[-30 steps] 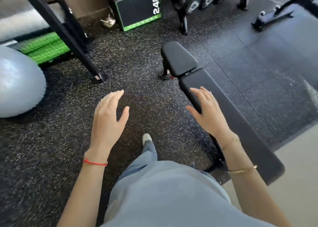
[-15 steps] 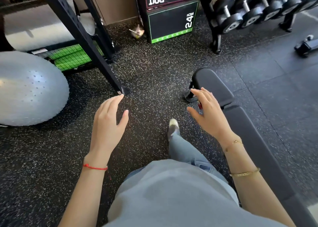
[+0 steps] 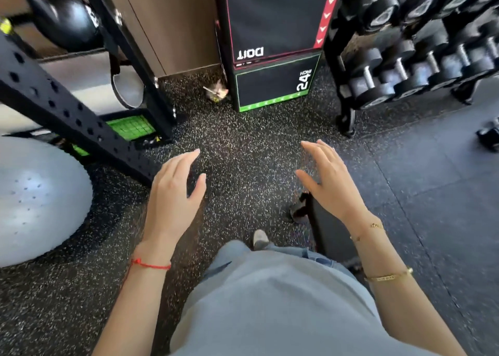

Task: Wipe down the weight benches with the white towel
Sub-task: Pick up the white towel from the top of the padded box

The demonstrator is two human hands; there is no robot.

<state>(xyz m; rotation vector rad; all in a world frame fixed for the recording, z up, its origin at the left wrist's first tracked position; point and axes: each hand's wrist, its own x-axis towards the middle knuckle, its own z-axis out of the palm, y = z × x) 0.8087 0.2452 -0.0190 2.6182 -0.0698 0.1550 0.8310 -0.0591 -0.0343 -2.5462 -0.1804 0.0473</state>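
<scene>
— Well, head view: state of the hands?
— Left hand [image 3: 172, 196] palm down, fingers straight and loose, grasping nothing. Right hand [image 3: 330, 183] likewise released, fingers extended, nothing in it. Both hang over the speckled floor [image 3: 243, 153].

— Where is the bench?
— Bench [image 3: 328, 229] lies directly under the right hand and wrist, its dark pad end partly hidden by that forearm. Whether the hand touches the pad cannot be told.

— And the towel?
— I cannot find a white towel in this view.

— Other items noted?
— Beyond the fingertips, a black box [image 3: 272, 83] marked 24. Ahead-right of the right hand, a dumbbell rack [image 3: 421, 59]. Left of the left hand, a grey ball [image 3: 37, 202]; a black frame [image 3: 67, 112] slants ahead-left.
</scene>
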